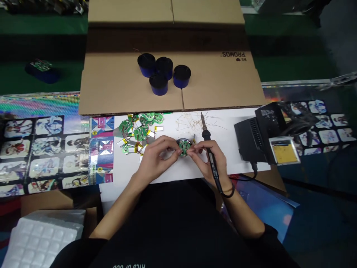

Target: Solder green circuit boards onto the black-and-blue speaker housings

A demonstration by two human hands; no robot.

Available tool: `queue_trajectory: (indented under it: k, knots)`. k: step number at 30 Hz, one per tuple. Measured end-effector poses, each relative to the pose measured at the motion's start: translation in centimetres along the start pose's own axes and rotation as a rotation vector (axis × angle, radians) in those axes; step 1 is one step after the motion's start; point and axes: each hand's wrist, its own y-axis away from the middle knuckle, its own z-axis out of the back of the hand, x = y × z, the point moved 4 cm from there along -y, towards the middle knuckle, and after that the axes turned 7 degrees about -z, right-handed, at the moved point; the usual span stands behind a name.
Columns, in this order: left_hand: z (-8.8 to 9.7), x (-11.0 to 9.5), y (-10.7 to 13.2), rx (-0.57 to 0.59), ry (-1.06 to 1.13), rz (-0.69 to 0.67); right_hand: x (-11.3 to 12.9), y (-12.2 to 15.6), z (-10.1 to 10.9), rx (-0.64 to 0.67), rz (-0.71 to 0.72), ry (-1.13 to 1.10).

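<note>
A small round green circuit board (pixel 184 146) sits at the front of the white work surface, in what looks like a dark round housing. My left hand (pixel 158 155) is closed, thumb and forefinger pinching at the board's left edge. My right hand (pixel 208 159) has its fingertips together at the board's right side; whether they grip a wire there is too small to see. That same hand also carries a soldering iron (pixel 212 160), its tip pointing away from me. To the left of the board lies a pile of green circuit boards (pixel 141 133) with small silver batteries.
Thin wire scraps (pixel 189 122) lie beyond the board. A black soldering station (pixel 247 139) stands on the right, beside a tray with a yellow sponge (pixel 284 153). Several blue-and-black round cases (pixel 182 76) rest on a cardboard box (pixel 111 82). Printed sheets (pixel 46 149) spread out left.
</note>
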Motion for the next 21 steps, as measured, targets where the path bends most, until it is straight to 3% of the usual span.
queue_trajectory:
  k: [3,5,8,10,13,17,21]
  knots:
    - [0.1,-0.3,-0.4,0.133,-0.115,-0.203,0.6,-0.1,1.8,0.064,-0.052,-0.037]
    - [0.1,-0.2,-0.6,0.226,-0.153,-0.259,1.2,-0.4,3.3,0.026,-0.054,-0.141]
    - [0.2,0.2,-0.9,0.273,-0.16,-0.262,1.7,-1.0,5.2,-0.062,-0.064,-0.265]
    - [0.1,0.4,-1.0,0.281,-0.139,-0.249,1.8,-1.2,5.7,-0.029,-0.086,-0.272]
    - [-0.2,0.5,-1.1,0.266,-0.104,-0.214,1.8,-1.1,6.2,-0.005,-0.09,-0.081]
    - [-0.4,0.5,-1.0,0.212,-0.103,-0.16,2.3,-0.7,6.6,-0.07,0.037,0.159]
    - [-0.4,0.2,-1.1,0.234,-0.12,-0.15,2.3,-0.7,6.3,0.048,0.098,0.192]
